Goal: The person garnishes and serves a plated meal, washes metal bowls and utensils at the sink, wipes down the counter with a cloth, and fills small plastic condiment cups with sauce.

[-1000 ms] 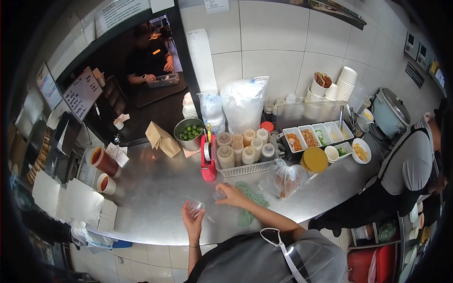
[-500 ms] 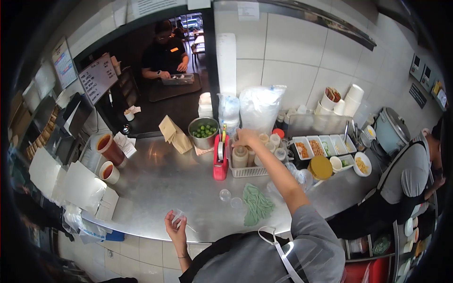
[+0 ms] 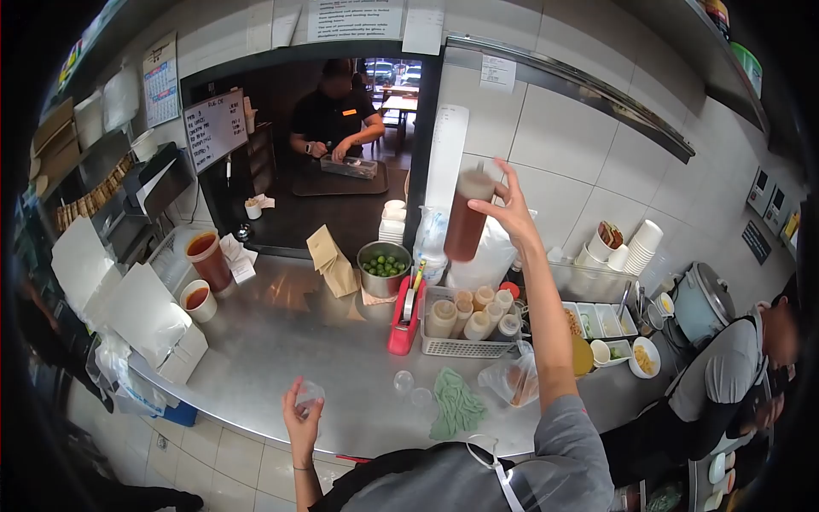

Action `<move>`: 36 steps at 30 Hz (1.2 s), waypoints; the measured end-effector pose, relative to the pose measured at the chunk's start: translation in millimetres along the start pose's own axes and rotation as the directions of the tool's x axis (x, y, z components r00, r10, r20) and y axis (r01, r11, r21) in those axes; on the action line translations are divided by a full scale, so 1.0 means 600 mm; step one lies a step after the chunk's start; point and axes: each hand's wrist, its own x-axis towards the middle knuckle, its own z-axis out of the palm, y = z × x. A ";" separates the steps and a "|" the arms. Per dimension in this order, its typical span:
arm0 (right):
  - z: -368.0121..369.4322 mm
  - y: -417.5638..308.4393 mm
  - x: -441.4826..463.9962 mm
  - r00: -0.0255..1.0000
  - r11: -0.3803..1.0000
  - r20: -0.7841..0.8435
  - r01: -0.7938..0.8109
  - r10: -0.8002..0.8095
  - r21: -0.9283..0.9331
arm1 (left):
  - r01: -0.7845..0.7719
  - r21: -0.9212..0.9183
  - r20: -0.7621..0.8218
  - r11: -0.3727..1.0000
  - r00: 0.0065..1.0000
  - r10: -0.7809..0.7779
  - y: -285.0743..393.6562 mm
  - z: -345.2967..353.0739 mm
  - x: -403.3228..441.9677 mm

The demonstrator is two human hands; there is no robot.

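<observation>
My right hand (image 3: 514,212) is raised above the counter, closed around a squeeze bottle (image 3: 463,230) of reddish-brown sauce that tilts slightly. Below it, a white plastic basket (image 3: 467,347) holds several more squeeze bottles (image 3: 441,319). Near the counter's front edge, my left hand (image 3: 303,422) holds a small clear plastic cup (image 3: 311,393) between thumb and fingers. Two clear round pieces, a cup or lid (image 3: 403,381) and another (image 3: 421,397), lie beside a crumpled green cloth (image 3: 459,403).
A red tape dispenser (image 3: 403,328) and a metal pot of green limes (image 3: 383,266) stand left of the basket. White takeout boxes (image 3: 183,350) and sauce containers (image 3: 210,263) are at the left. One person stands beyond the pass-through window, another at the far right.
My right hand has lifted a squeeze bottle out of the basket, up above it. My left hand still holds the clear cup. The camera view has shifted.
</observation>
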 end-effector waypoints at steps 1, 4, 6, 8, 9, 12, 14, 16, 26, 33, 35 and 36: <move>0.013 -0.013 -0.004 0.998 0.988 -0.046 0.038 -0.032 0.147 | -0.028 0.002 0.010 1.000 1.000 0.028 0.008 0.006 0.007; 0.057 0.024 -0.033 0.998 0.998 0.057 -0.026 0.022 0.064 | -0.102 -0.084 0.028 0.991 0.994 0.104 0.039 0.033 0.031; 0.096 0.046 -0.071 0.994 0.998 0.111 0.009 -0.002 -0.067 | -0.148 -0.096 0.054 0.984 0.987 0.154 0.050 0.050 0.049; 0.138 0.037 -0.122 0.964 0.991 0.266 0.032 0.004 -0.132 | -0.253 -0.058 0.063 0.966 0.964 0.257 0.060 0.065 0.062; 0.159 0.048 -0.147 0.944 0.976 0.327 0.110 -0.044 -0.186 | -0.241 -0.061 0.005 0.969 0.970 0.242 0.067 0.070 0.066; 0.204 0.053 -0.202 0.834 0.893 0.538 0.327 -0.118 -0.310 | -0.259 0.178 0.036 0.949 0.966 0.257 0.080 0.074 0.065; 0.226 0.051 -0.220 0.751 0.806 0.647 0.462 -0.133 -0.370 | -0.313 0.294 0.094 0.903 0.950 0.298 0.087 0.075 0.062; 0.242 0.056 -0.231 0.650 0.620 0.717 0.677 -0.253 -0.396 | -0.311 0.335 0.082 0.889 0.950 0.301 0.082 0.075 0.057; 0.286 0.031 -0.210 0.427 0.233 0.783 0.904 -0.452 -0.359 | -0.248 0.366 0.063 0.897 0.968 0.242 0.055 0.072 0.036; 0.297 0.026 -0.205 0.395 0.229 0.795 0.918 -0.460 -0.323 | -0.226 0.343 0.044 0.912 0.973 0.225 0.045 0.065 0.032; 0.298 0.027 -0.207 0.399 0.236 0.795 0.916 -0.457 -0.324 | -0.222 0.330 0.035 0.918 0.974 0.223 0.045 0.064 0.031; 0.298 0.029 -0.209 0.416 0.257 0.791 0.908 -0.450 -0.331 | -0.220 0.329 0.037 0.918 0.975 0.220 0.045 0.064 0.031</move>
